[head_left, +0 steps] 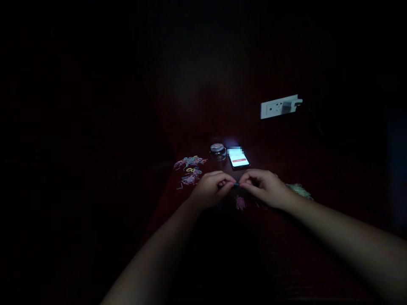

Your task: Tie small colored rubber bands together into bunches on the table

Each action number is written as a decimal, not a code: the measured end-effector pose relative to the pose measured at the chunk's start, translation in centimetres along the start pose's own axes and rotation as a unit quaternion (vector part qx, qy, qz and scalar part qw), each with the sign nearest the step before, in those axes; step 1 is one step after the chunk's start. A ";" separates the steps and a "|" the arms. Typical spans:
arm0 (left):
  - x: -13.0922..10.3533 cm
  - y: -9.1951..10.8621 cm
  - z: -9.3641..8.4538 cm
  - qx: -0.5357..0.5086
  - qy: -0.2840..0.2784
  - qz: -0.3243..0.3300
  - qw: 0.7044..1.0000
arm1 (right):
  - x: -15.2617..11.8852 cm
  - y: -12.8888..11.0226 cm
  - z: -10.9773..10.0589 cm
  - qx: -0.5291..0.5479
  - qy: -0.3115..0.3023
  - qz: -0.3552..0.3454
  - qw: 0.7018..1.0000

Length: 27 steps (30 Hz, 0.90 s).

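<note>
One pale-green pile (300,191) partly behind right hand (269,187), its fingers and those of left hand (211,188) pinching a teal strand (237,184).

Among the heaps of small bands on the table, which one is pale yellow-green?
The rightmost heap, just beyond the right wrist. The pink heap is nearer the middle, and the left-side bands are of mixed colours.

Table (270,245) before me: jar (218,153) beyond my left hand (211,188), phone (239,157) just right of it. Loose bands (190,171) left of my left hand. Small pile (240,202) on my side, between hands. Larger pile (299,191) right, partly behind my right hand (267,187) and forearm. Wall socket (275,108) behind, right of phone, plug (291,105) in it.
</note>
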<state>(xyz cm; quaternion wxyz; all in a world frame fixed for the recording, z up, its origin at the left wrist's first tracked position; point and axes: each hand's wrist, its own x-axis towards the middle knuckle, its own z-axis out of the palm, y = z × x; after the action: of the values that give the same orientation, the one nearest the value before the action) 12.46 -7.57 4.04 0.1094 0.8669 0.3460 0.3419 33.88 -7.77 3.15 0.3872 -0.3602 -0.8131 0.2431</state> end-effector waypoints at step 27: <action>0.3 0.9 -0.4 0.030 -0.072 -0.015 0.997 | -0.1 0.0 0.1 -0.038 -0.045 -0.031 0.998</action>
<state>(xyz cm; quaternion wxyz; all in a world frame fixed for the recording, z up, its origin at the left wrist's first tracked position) 12.83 -8.07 4.88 0.1134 0.8868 0.3602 0.2663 33.84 -7.84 2.99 0.3436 -0.3376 -0.8494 0.2158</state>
